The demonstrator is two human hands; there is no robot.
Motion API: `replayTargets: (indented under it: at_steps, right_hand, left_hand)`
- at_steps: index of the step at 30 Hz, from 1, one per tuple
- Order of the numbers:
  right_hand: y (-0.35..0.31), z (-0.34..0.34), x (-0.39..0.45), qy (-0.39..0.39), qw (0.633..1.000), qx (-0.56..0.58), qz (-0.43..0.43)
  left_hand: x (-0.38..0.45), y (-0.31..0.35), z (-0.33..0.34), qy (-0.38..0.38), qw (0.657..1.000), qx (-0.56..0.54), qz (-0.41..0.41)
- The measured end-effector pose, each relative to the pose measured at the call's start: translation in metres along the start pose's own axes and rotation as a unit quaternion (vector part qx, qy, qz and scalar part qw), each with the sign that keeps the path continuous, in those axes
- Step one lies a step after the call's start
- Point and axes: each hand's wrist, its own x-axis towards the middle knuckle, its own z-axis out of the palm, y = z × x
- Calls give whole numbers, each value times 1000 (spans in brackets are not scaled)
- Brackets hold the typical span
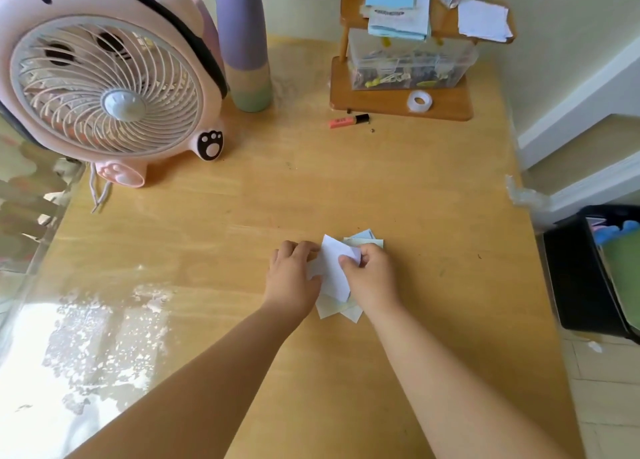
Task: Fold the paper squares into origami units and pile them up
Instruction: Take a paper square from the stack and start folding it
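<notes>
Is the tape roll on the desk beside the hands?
No, the tape roll sits on the wooden shelf at the far end, well away from both hands.

Your surface is a light wood table (242,216), glossy, with glare at the near left. Far left on it: pink fan (104,78), with a tall purple-to-green tumbler (246,43) just beside it on the right. Far right: small wooden two-tier shelf (398,104) standing on the tabletop. In front of the shelf lies an orange tube with a black cap (348,120). Near centre: loose pile of pale paper squares (341,311) flat on the wood.
</notes>
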Motion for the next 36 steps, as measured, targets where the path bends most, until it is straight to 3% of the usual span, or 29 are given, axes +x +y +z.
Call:
replayTargets:
  at_steps: [3,6,9,14,18,20,23,25,28,31,36]
  right_hand:
    - [-5,-7,-5,-21,998,60,-5]
    - [-10,-14,-15,-56,991,122,-7]
    - [-17,-23,-24,-84,979,188,-5]
    - [-29,-39,-32,-130,973,185,-41]
    - [-35,-49,-35,-271,950,84,-132]
    - [-33,-46,-36,-294,937,9,-189]
    - [-25,-33,-33,-268,931,-69,-239]
    - [-19,-23,-32,-263,922,-92,-268]
    - [-11,-15,-30,-212,918,-60,-329]
    - [-2,-13,-28,-165,915,18,-368]
    - [14,-9,-35,-87,893,27,-441]
  left_hand:
    - [-4,11,-5,17,989,-141,-37]
    - [-10,22,-13,-6,950,-297,-99]
    - [-14,24,-25,-23,916,-383,-116]
    - [-8,13,-56,-71,928,-357,-83]
    - [-2,1,-81,-145,938,-312,-35]
    - [3,-8,-90,-196,936,-293,-6]
    - [10,-18,-93,-256,930,-263,28]
    - [12,-23,-88,-256,929,-261,53]
    - [15,-33,-78,-178,925,-332,53]
    - [8,-44,-72,-130,875,-465,47]
    - [-27,-47,-59,-111,885,-386,234]
